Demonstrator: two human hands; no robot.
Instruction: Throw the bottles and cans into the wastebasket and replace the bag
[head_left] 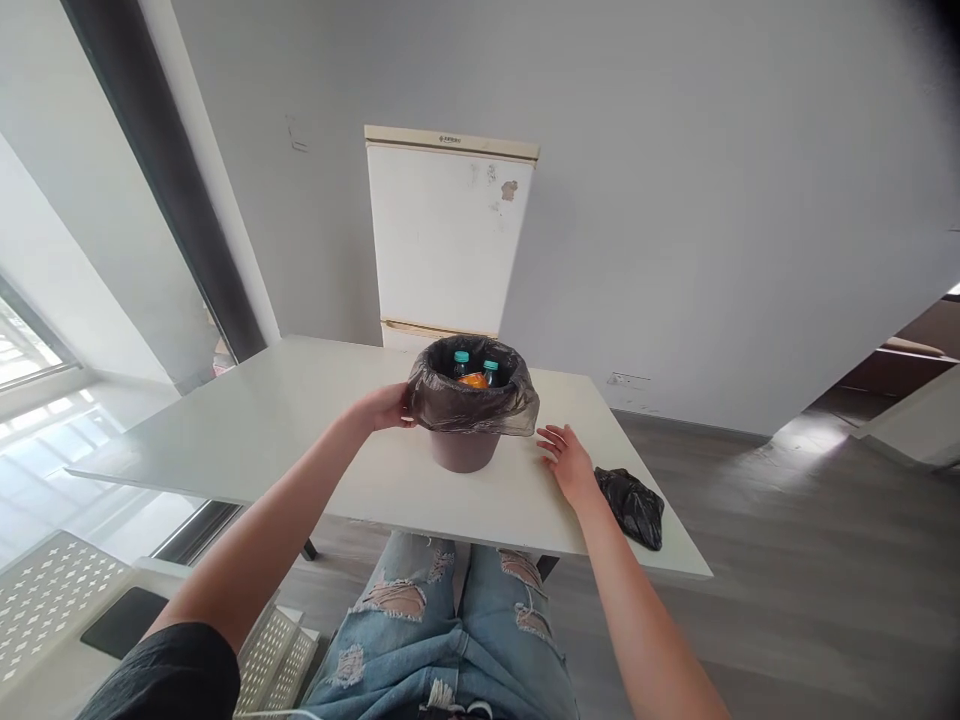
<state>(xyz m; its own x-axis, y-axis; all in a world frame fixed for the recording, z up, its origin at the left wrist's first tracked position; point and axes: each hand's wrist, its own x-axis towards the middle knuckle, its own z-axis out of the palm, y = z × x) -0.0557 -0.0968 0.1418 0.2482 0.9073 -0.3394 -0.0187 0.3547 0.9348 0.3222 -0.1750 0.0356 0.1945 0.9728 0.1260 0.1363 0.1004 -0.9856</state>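
Note:
A brownish trash bin (465, 453) stands upright on the white table, lined with a black trash bag (472, 408) folded out over its rim. Inside it show two bottles with teal caps (461, 357) and something orange (473, 380), perhaps a wrapper. At the bin's left side my left hand (388, 407) closes on the bag's overhanging edge, its fingertips partly hidden. My right hand (564, 460) is just right of the bin, apart from it, fingers spread and holding nothing. A folded bundle of black plastic bags (631, 507) lies right of my right wrist.
The white table (247, 420) reaches far to the left, its right edge near the black bundle. Behind it stands a white fridge (450, 235) against the grey wall. At lower left are white perforated baskets (56, 600) and a dark flat object (126, 620).

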